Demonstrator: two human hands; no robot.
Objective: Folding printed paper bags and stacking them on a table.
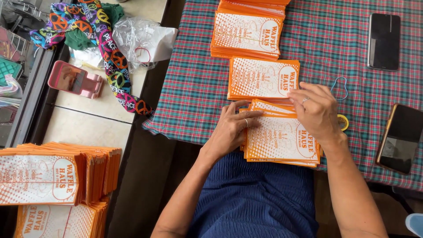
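A loose stack of orange and white paper bags [280,136] lies at the near edge of a plaid-covered table [198,83]. My left hand [231,128] rests against the stack's left side, fingers spread over its top corner. My right hand [315,110] presses down on the stack's far right corner, a ring on one finger. Two neater stacks of the same bags lie beyond, one in the middle [263,79] and one at the far edge [247,33].
Two dark phones lie on the right, one far [384,40], one near [401,137]. A blue rubber band [339,88] and a yellow one [343,122] sit by my right hand. More bag stacks [53,176] are at lower left, with a pink phone stand [75,79], colourful fabric [112,66] and plastic wrap [141,39].
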